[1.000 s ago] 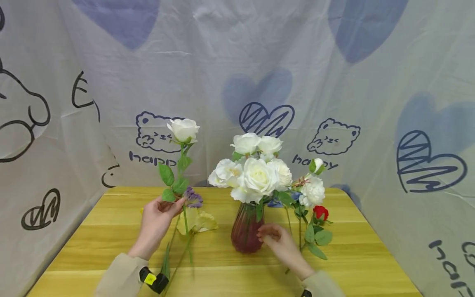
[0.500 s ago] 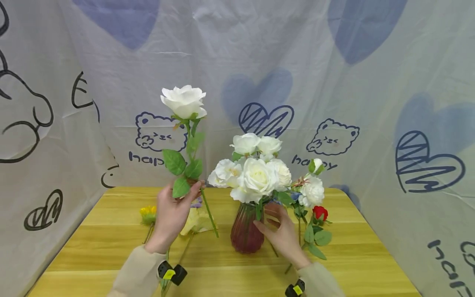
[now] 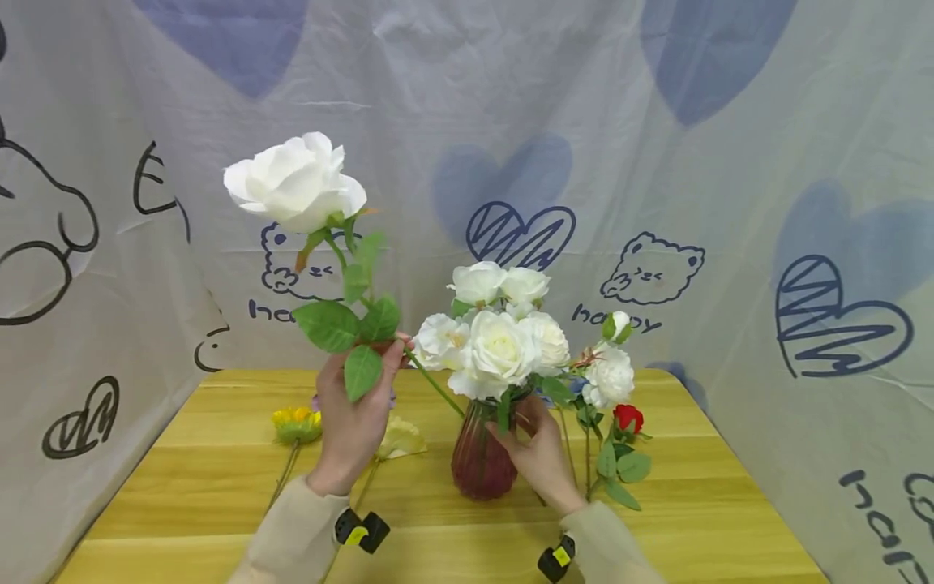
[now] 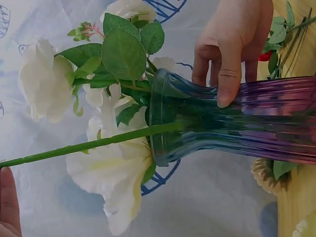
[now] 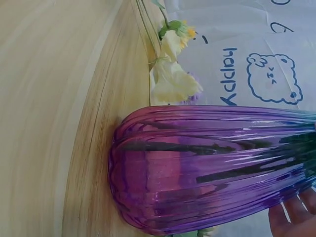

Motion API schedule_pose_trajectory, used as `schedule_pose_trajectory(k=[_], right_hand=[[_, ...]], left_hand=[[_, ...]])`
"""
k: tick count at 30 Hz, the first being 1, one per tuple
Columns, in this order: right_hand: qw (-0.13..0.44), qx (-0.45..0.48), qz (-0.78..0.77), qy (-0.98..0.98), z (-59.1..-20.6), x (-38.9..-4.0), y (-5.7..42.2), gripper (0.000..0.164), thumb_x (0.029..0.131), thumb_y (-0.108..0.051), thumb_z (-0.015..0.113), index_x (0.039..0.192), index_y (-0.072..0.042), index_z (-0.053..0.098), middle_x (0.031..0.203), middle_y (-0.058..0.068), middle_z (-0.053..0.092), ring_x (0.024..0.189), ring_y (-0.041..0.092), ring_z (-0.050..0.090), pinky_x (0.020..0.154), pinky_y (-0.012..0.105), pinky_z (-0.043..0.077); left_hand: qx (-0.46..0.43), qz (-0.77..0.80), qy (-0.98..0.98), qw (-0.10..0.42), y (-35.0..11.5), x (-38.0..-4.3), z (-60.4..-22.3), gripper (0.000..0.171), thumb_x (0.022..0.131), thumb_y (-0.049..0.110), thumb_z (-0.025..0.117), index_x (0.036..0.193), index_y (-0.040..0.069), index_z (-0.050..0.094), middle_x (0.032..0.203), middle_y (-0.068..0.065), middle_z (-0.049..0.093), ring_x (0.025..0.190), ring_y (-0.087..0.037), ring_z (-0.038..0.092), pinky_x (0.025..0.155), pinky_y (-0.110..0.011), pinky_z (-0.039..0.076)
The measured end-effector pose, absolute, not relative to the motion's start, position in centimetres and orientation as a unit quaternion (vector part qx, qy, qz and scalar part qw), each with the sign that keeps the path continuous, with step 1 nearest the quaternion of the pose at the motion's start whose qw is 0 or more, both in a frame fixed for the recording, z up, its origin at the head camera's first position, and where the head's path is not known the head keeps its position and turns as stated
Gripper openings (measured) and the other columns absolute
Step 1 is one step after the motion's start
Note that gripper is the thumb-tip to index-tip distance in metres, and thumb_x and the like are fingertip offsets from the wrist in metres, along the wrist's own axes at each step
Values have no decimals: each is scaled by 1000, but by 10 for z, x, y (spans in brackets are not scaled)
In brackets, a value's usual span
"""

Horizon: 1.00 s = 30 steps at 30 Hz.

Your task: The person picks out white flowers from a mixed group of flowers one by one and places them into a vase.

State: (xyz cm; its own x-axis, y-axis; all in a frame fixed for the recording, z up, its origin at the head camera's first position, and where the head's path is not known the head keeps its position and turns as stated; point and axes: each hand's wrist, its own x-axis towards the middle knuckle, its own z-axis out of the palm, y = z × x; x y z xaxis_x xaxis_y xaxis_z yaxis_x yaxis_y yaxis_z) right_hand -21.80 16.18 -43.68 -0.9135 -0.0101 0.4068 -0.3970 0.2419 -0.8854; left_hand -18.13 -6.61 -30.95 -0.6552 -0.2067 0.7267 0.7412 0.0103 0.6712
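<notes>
In the head view my left hand point(image 3: 355, 422) pinches the stem of a white artificial rose point(image 3: 295, 182), high up by its leaves. The rose tilts with its bloom up to the left; its green stem point(image 4: 89, 146) slants down towards the vase. In the left wrist view the stem's end overlaps the vase's rim and neck; whether it is inside I cannot tell. My right hand point(image 3: 540, 454) grips the neck of the ribbed purple glass vase point(image 3: 483, 466), thumb on the near side. The vase stands upright, filled with several white flowers point(image 3: 503, 349).
A yellow flower point(image 3: 297, 424) and a pale yellow flower point(image 3: 401, 438) lie left on the wooden table point(image 3: 693, 527). A purple bloom is mostly hidden behind my left hand. Right of the vase lie a red rose point(image 3: 628, 418) and a white flower point(image 3: 610, 377). A printed curtain point(image 3: 409, 97) surrounds the table.
My left hand has raised the rose, moved right and tilted it, bringing its stem end to the vase. My right hand has moved up from beside the vase's body to hold its neck.
</notes>
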Motion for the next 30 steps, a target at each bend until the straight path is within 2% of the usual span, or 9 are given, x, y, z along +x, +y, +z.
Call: schedule_pose_trajectory(k=[3,7,13,19,26,30], right_hand=[[162,114,601,-774,-435,-217,158,43,86,-1,75,125,-3,57,119,17,65,119,35,63,106,46,52],[165,78,585,-790,-435,-217,153,48,83,-10,80,126,-4,60,122,16,64,116,34,64,99,43,57],[190,70,575,-793,-437,-218,147,60,79,-16,86,132,-6,58,124,16,64,112,29,64,98,47,56],[199,72,572,-792,-437,-220,148,56,78,-18,87,126,-4,62,119,17,65,109,32,64,94,49,58],[201,79,571,-792,-436,-219,148,59,78,-19,87,127,-4,60,117,17,65,107,32,65,92,47,60],[196,75,568,-796,-437,-219,149,59,78,-20,88,128,-4,60,117,17,65,106,31,67,93,46,60]], left_hand=[[-229,-666,-603,375,-63,-180,-305,15,97,0,63,107,-11,67,99,6,75,87,-6,70,79,-23,59],[-246,-668,-580,396,-60,-179,-301,15,96,-4,61,106,-14,64,100,3,74,88,-8,70,79,-23,60],[-251,-657,-575,419,-57,-177,-295,15,97,-4,60,106,-16,62,100,12,73,87,-8,69,80,-25,60],[-280,-639,-568,436,-51,-178,-292,12,93,-12,61,103,-18,61,102,14,71,94,-7,70,83,-24,60],[-291,-596,-597,452,-45,-194,-306,16,88,-15,65,103,-12,60,94,-23,68,92,-3,66,84,-19,56],[-284,-555,-626,468,-42,-203,-314,18,87,-13,68,104,-8,64,94,-21,71,86,-8,65,79,-17,54]])
